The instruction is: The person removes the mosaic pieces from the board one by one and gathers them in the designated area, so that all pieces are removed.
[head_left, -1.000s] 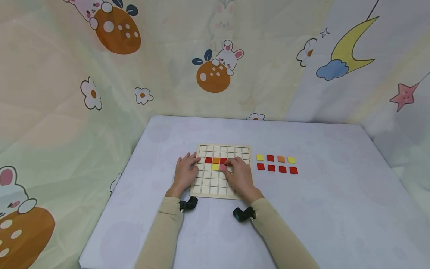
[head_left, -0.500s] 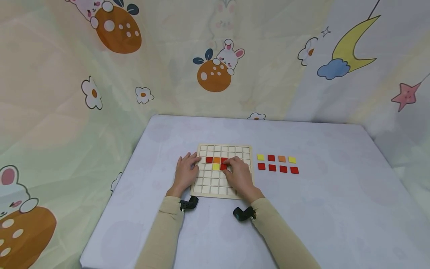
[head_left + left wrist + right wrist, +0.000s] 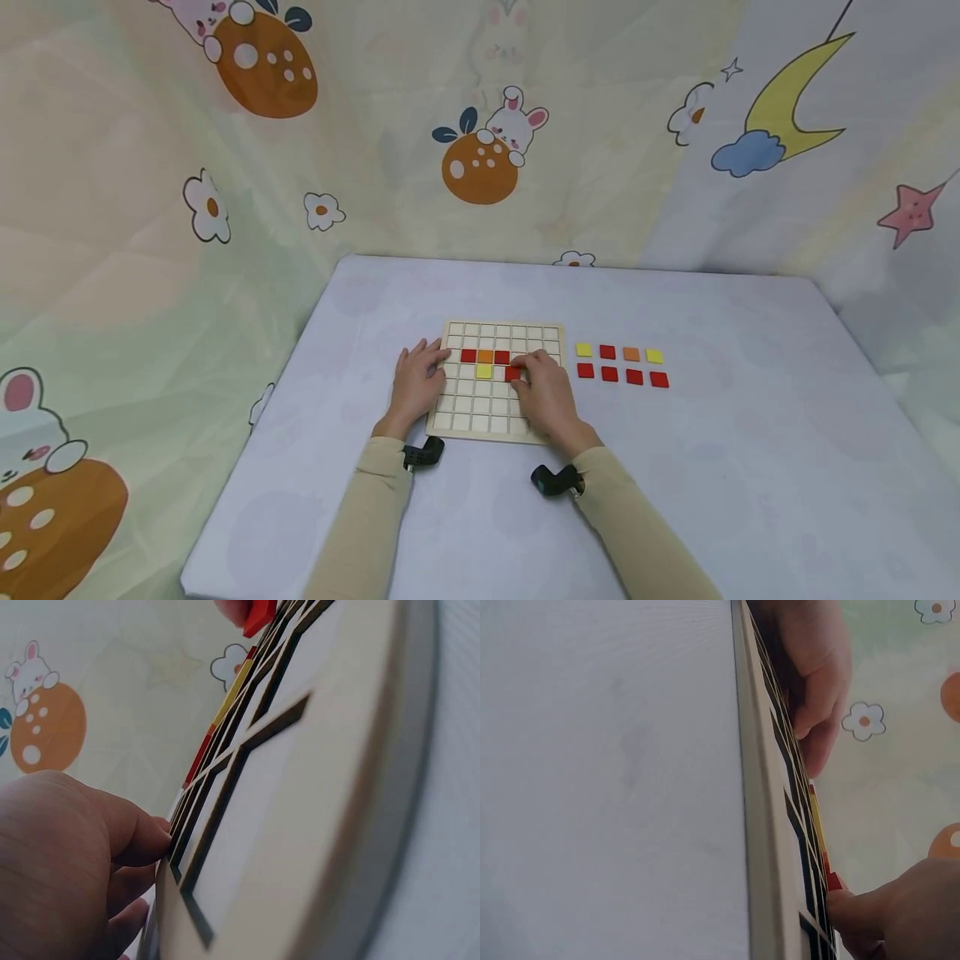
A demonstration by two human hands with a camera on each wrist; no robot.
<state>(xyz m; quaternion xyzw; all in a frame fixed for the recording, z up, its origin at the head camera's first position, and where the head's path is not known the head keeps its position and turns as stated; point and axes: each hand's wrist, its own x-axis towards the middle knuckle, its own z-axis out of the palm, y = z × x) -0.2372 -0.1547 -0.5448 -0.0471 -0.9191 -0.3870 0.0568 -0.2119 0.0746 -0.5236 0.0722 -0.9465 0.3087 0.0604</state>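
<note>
A pale wooden grid board [image 3: 480, 425] lies on the table. Its third row from the back bears a red tile [image 3: 468, 356], an orange tile [image 3: 485, 357] and another red tile [image 3: 502, 357]; a yellow tile [image 3: 483, 372] sits in front of the orange one. Between thumb and fingertips, my right hand [image 3: 550, 397] pinches a further red tile [image 3: 512, 374], seen tilted over the grid in the left wrist view. One cell separates it from the yellow tile. My left hand [image 3: 417, 382] rests at the board's left edge, fingers spread, thumb on the rim.
Right of the board lie two rows of loose tiles: a back row with a yellow tile [image 3: 583, 350], a red, an orange tile [image 3: 632, 354] and another yellow, and a front row of several red tiles [image 3: 609, 374]. A printed cloth [image 3: 390, 167] hangs behind the white table [image 3: 750, 433].
My right hand has shifted slightly right with the red tile, from the cell beside the yellow tile to about one cell over. My left hand stays in place.
</note>
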